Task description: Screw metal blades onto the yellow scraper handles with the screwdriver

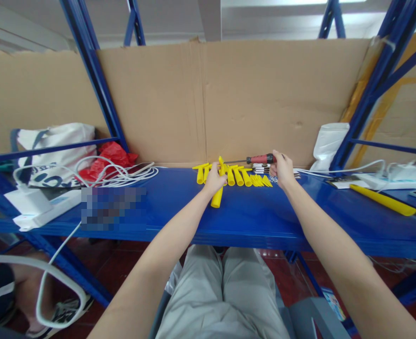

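Note:
My left hand (pixel 215 179) is closed around a yellow plastic tube-shaped piece (pixel 216 197), which points down toward me and has a smaller part at its upper end. In my right hand (pixel 282 168) is a screwdriver (pixel 260 159) with a red and black handle, its shaft lying level and pointing left. The shaft's tip reaches the top of the yellow piece; whether it sits in a screw is too small to tell. Behind stand several similar yellow pieces (pixel 246 177) in a row, with small flat yellow parts (pixel 264 181) and tiny loose silvery bits (pixel 273 180) near my right hand.
A blue shelf top (pixel 179 212) holds everything, backed by cardboard (pixel 264 94). Coiled white cables (pixel 137 175), a red bag (pixel 110 157) and a cloth bag (pixel 57 150) are left. A long yellow piece (pixel 382 199) and a power strip (pixel 387 182) lie right. Another person's leg (pixel 27 292) shows lower left.

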{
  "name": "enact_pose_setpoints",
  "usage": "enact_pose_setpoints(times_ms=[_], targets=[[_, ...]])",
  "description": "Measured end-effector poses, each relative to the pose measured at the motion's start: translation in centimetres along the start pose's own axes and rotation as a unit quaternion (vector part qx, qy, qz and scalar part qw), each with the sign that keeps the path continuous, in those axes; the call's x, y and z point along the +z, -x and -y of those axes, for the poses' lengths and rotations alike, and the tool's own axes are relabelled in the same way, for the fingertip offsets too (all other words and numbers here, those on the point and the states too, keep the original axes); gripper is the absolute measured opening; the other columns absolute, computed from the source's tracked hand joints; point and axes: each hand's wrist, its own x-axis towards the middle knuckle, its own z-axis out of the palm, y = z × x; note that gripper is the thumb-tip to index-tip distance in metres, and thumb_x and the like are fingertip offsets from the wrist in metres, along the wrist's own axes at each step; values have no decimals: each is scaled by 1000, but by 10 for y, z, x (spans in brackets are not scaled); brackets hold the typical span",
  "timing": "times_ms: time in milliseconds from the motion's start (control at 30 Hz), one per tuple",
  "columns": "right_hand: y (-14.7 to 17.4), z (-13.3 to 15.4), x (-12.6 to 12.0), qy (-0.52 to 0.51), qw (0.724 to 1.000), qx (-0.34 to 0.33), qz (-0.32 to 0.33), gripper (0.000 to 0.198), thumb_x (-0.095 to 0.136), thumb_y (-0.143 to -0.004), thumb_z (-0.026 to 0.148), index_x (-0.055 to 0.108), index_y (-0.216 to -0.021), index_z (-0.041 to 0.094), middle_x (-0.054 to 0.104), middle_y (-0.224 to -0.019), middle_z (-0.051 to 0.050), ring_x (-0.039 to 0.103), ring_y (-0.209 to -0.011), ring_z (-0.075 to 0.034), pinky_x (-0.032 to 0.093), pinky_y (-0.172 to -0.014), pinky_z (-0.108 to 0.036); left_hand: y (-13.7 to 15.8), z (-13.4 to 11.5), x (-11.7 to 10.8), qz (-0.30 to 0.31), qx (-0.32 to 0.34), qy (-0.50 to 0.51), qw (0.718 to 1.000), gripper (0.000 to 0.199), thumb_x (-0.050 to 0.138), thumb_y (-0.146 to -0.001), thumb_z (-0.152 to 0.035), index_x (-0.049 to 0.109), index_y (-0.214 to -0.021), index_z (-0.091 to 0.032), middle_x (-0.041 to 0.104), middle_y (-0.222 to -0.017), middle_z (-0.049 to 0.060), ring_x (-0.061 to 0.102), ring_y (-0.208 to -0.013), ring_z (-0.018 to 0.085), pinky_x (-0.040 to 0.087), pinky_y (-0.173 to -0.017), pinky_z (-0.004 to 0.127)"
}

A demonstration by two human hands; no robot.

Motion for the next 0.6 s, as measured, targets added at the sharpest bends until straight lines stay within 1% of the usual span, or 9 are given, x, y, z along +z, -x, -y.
enact_pose_setpoints(times_ms=[100,200,267,333,400,500,600], targets=[[1,2,2,1,1000,10,-8,33,63,-69,48,42,-67,23,37,-35,10,31,-28,-8,22,-28,-21,-1,0,0,4,5,1,1000,50,53,-70,-1,44,-115,-20,61,-113,5,56,-48,4,50,-53,20],[1,3,3,-8,1000,28,-7,32,61,-70,48,43,-70,22,44,-40,8,35,-29,-8,23,-28,-21,-2,2,0,4,9,6,1000,49,52,-69,0,45,-114,-21,62,-111,4,56,-50,5,50,-54,19],[1,2,3,-8,1000,28,2,33,57,-73,51,42,-69,23,41,-39,8,33,-28,-8,23,-28,-21,-3,4,1,4,13,11,1000,50,51,-69,1,45,-113,-20,62,-109,4,56,-50,5,51,-55,20],[1,1,2,-5,1000,20,9,34,55,-75,52,40,-68,23,32,-36,10,27,-27,-7,22,-28,-21,-4,6,1,6,17,18,1000,50,50,-68,1,45,-114,-19,62,-109,5,56,-50,5,52,-56,21],[0,0,1,-3,1000,16,9,33,57,-75,49,38,-67,23,27,-35,12,24,-27,-7,22,-28,-21,-4,7,1,7,19,21,1000,52,49,-67,1,44,-115,-19,61,-110,6,57,-51,6,52,-56,21],[-1,0,1,-2,1000,22,-3,27,59,-74,42,40,-70,23,33,-37,11,31,-29,-8,24,-28,-20,-4,6,1,8,17,16,1000,52,48,-68,0,43,-116,-20,61,-111,5,56,-50,6,51,-54,21],[-2,0,1,-10,999,33,-11,29,60,-73,45,41,-72,23,42,-42,8,37,-31,-9,24,-28,-20,-4,6,1,13,19,17,1000,50,48,-69,0,43,-115,-20,61,-111,5,56,-49,5,51,-54,21]])
